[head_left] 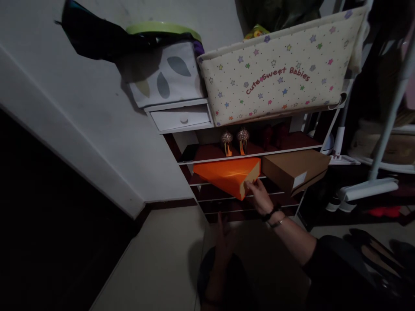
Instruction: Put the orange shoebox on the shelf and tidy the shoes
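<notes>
An orange box with a tan end face juts out at a slant from a shoe rack shelf. My right hand, wearing a dark band and a bracelet at the wrist, pinches the tan end near its lower edge. Low in front of the rack, in dim light, my left hand has its fingers stretched out and holds nothing. To the right of the orange box, a brown cardboard box with a white label also sticks out. Glittery heeled shoes stand on the shelf above.
A cream fabric bin printed with stars and a leaf-patterned box sit on top, above a small white drawer. Mop poles lean at the right. Dark shoes lie on the floor beside my right arm.
</notes>
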### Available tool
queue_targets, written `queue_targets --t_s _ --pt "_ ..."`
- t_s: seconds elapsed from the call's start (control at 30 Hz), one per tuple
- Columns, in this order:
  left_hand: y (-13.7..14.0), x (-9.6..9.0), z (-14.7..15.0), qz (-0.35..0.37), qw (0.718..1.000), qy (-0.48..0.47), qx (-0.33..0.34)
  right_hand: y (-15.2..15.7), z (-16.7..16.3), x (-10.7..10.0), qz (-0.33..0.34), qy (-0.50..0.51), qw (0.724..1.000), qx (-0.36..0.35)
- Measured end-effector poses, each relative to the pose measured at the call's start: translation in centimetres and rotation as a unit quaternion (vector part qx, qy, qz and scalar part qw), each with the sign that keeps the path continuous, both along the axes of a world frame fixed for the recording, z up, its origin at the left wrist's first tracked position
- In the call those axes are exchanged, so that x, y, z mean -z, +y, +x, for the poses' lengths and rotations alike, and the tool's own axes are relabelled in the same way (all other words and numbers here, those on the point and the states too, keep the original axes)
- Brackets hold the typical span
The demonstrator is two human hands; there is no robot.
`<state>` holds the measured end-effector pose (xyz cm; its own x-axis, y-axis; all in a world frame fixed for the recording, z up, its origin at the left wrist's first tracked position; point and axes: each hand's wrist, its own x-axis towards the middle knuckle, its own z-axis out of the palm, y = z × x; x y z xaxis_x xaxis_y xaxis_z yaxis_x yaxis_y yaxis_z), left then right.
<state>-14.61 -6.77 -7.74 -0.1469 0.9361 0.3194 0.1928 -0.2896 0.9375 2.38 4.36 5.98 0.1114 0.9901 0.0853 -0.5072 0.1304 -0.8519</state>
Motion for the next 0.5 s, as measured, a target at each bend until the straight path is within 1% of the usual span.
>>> queue_targets --t_s 0.03,0.07,0.1,0.13,0.17,0.2,0.23,0.27,0.3,0.37,0.4,0.43,0.47,0.5 --pt "0.1 0.1 -0.1 -0.005 1.0 -0.002 -0.006 -0.4 0.9 -0.7 0.042 -0.074 0.996 0.025" --pt "0.2 0.1 -0.2 -0.011 1.0 -0.004 -0.012 -0.6 2.0 -1.7 0.102 -0.173 0.978 0.059" --pt "0.3 0.2 -0.2 -0.016 1.0 -0.005 -0.016 -0.5 3.4 -3.1 0.195 -0.3 0.928 0.1" --pt "0.3 0.3 -0.2 -0.019 1.0 -0.006 -0.017 0.0 4.9 -4.9 0.28 -0.398 0.863 0.136" --pt "0.4 0.4 -0.2 -0.02 1.0 -0.006 -0.015 1.0 6.4 -6.8 0.335 -0.474 0.796 0.17" --pt "0.5 0.4 -0.2 -0.019 1.0 -0.008 -0.011 2.3 7.9 -8.9 0.363 -0.53 0.738 0.203" --pt "0.5 0.5 -0.2 -0.016 1.0 -0.012 -0.007 3.8 9.3 -11.0 0.365 -0.585 0.69 0.222" --pt "0.6 0.6 -0.1 -0.012 1.0 -0.015 -0.005 5.5 10.7 -12.8 0.354 -0.633 0.648 0.233" --pt "0.6 0.6 -0.1 -0.01 1.0 -0.018 -0.006 7.1 11.9 -14.4 0.338 -0.681 0.608 0.229" --pt "0.5 0.6 0.0 -0.007 1.0 -0.022 -0.009 9.6 14.0 -16.5 0.303 -0.767 0.527 0.207" --pt "0.5 0.6 -0.1 -0.007 1.0 -0.022 -0.01 10.4 14.8 -17.0 0.277 -0.799 0.496 0.199" --pt "0.4 0.6 -0.1 -0.006 1.0 -0.021 -0.01 10.8 15.6 -17.2 0.246 -0.821 0.476 0.199" --pt "0.3 0.6 -0.1 -0.006 1.0 -0.019 -0.009 11.0 16.4 -17.1 0.207 -0.833 0.47 0.206" --pt "0.3 0.5 -0.2 -0.007 1.0 -0.017 -0.007 11.0 17.1 -16.8 0.158 -0.836 0.479 0.216"
